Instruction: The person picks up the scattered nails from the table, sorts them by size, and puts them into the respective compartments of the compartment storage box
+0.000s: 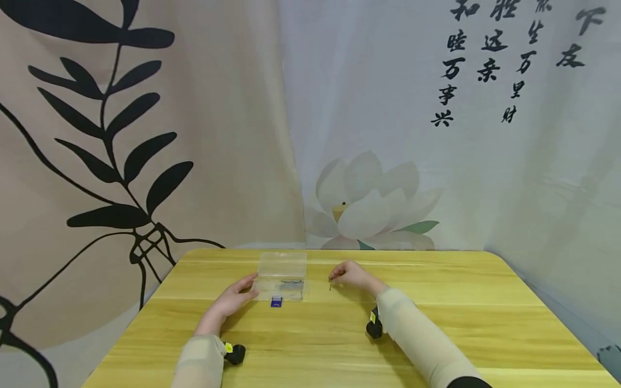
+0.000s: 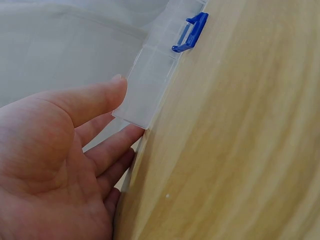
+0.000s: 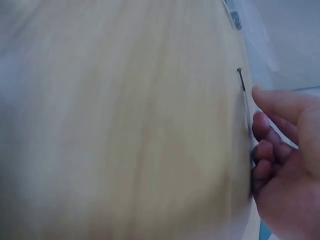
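Observation:
A clear plastic box (image 1: pixel 262 296) lies on the table with its lid (image 1: pixel 282 264) raised at the back and a blue latch (image 1: pixel 276 302) at its front. Several thin dark pieces (image 1: pixel 292 282) lie inside. My left hand (image 1: pixel 234 298) rests against the box's left end, thumb on the near corner and loosely bent fingers behind it (image 2: pixel 55 150). To the right of the box, my right hand (image 1: pixel 353 276) pinches a thin dark screw (image 3: pixel 241 78) between thumb and forefinger, low over the table. Its headed end points away from the fingertips; the grip itself is partly hidden.
The wooden table (image 1: pixel 301 345) reaches back to a printed curtain (image 1: pixel 242 134) with plant, flower and writing. Black wrist cameras with yellow labels sit at the left cuff (image 1: pixel 235 354) and the right cuff (image 1: pixel 374 324).

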Motion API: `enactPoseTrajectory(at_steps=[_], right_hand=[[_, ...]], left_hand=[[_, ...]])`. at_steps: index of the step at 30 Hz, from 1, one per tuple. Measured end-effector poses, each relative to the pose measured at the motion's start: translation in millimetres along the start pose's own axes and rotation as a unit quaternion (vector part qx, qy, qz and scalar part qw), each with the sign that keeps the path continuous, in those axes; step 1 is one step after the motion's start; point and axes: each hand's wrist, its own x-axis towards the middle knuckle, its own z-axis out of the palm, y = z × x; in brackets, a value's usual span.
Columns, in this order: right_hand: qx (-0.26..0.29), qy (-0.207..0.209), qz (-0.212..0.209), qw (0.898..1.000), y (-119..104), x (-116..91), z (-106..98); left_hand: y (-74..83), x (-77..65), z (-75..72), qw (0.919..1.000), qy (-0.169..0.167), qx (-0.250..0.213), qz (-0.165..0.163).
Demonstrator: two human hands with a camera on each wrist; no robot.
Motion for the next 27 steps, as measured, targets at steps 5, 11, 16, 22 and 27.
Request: enactPoseTrajectory(at_steps=[5,11,16,22,27], right_hand=[[0.004,-0.016,0.012,1.0,1.7,-0.3,-1.5],[-0.005,-0.037,0.017,0.999,-3.8,-1.8,-4.8],[-0.009,-0.058,0.006,0.998,-5.0,-0.4,-6.0],[-0.027,-0.069,0.006,0.997,-6.4,0.0,-5.0],[-0.034,-0.068,0.0,0.997,-5.0,0.2,-3.6]], left_hand=[[0.0,-0.4,-0.8,1.0,-0.002,-0.002,0.001],[0.2,1.0,-1.1,1.0,0.0,-0.004,0.001],[1.0,1.7,-1.1,1.0,0.0,-0.006,0.001],[1.4,0.2,-1.2,1.0,0.002,-0.003,0.003],[0.9,-1.6,-0.3,1.0,0.005,-0.004,0.002]])
